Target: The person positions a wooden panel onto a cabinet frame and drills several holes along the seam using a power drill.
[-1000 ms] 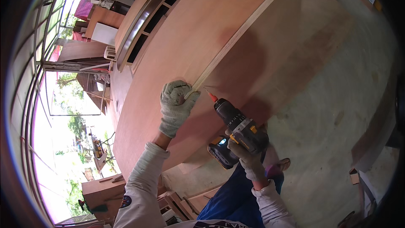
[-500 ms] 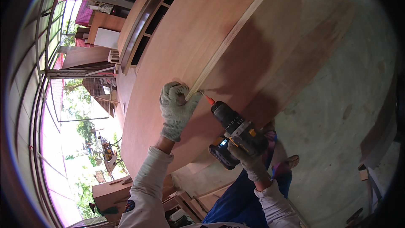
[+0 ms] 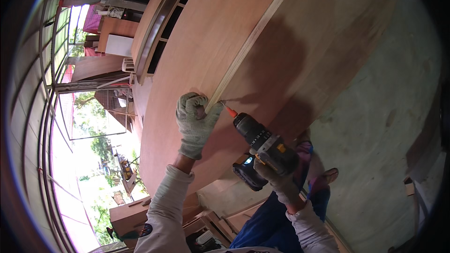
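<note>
My right hand (image 3: 271, 172), in a grey knit glove, is wrapped round the grip of a black cordless drill (image 3: 262, 138) with yellow parts. The drill points up and left, and its orange-collared bit (image 3: 230, 110) reaches the side of a pale wooden strip (image 3: 253, 35). This strip stands along a wide reddish-brown plywood panel (image 3: 187, 56). At the strip's near end, my gloved left hand (image 3: 194, 124) grips it, fingers curled on one side and thumb on the other, close to the bit's tip. The exact point where the bit meets the wood is too small to make out.
Concrete floor (image 3: 361, 168) lies to the right of the panel. A dark-edged wooden frame (image 3: 161, 23) stands beyond it at upper left. Wooden boxes and offcuts (image 3: 206, 222) sit below the panel. A mesh-and-bar wall (image 3: 35, 126) runs along the left.
The view has shifted slightly. Both hands, the drill and the strip keep nearly the same places relative to one another, with the bit still at the strip.
</note>
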### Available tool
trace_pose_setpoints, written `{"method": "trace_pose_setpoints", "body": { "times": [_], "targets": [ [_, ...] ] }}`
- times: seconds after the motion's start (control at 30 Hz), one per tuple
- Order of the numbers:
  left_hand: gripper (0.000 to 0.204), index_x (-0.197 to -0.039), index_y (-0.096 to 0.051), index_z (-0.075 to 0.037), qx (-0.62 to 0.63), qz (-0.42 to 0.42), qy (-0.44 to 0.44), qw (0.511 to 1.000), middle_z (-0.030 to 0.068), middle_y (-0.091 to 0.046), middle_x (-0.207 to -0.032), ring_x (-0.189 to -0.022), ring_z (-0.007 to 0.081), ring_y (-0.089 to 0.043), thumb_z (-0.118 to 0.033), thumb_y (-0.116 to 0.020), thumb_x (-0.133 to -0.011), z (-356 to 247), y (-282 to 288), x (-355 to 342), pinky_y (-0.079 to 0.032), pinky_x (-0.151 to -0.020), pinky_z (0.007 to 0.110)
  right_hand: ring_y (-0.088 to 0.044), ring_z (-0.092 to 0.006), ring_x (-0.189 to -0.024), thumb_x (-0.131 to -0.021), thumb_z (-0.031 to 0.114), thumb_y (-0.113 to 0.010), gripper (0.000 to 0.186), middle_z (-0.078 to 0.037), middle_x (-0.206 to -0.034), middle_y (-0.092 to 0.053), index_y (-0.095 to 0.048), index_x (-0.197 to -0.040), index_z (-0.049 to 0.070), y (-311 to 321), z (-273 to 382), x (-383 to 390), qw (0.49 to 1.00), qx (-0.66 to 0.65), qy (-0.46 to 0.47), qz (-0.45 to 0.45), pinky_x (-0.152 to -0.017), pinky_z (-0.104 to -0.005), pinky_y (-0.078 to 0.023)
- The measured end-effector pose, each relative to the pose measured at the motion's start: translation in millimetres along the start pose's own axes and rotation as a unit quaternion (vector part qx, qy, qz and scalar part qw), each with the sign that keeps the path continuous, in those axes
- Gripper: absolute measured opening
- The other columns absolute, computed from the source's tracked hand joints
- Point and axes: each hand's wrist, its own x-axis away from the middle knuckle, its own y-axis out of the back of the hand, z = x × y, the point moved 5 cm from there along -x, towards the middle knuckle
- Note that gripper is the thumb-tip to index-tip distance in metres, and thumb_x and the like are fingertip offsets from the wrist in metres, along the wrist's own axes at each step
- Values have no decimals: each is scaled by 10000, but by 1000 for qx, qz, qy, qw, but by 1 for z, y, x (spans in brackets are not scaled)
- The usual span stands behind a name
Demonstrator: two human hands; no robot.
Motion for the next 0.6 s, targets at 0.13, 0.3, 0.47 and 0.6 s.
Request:
{"method": "trace_pose_setpoints", "body": {
  "times": [0.13,0.3,0.47,0.6],
  "targets": [
    [379,-968,-624,-33,11,14,21,1000,116,-618,-1019,-879,264,-635,-121,-910,-737,4,-3,1,-525,-777,366,-737,-197,-881,-871,156,-826,333,-75,-1061,-758,-720,-1176,78,-5,16,-9,1000,-14,22,12,-809,-329,-594],
    [365,-962,-610,-35,2,7,-2,1000,107,-611,-1043,-890,235,-622,-117,-897,-753,-1,-7,1,-525,-778,356,-711,-138,-857,-862,153,-834,340,-54,-1026,-744,-715,-1163,47,-3,16,3,941,256,218,33,-770,-303,-580],
    [402,-989,-616,-50,31,30,37,998,115,-606,-1049,-911,281,-621,-129,-915,-732,9,-8,6,-527,-808,389,-695,-130,-823,-847,171,-846,334,-44,-995,-730,-721,-1134,53,-4,13,-2,999,46,-17,3,-750,-304,-578],
    [442,-1053,-637,-69,43,96,-10,994,133,-612,-1120,-1007,335,-608,-111,-918,-714,11,-2,5,-519,-868,429,-698,-140,-812,-840,177,-851,325,-44,-991,-730,-728,-1115,55,0,23,-6,996,1,-85,-12,-752,-315,-585]
  ]
}}
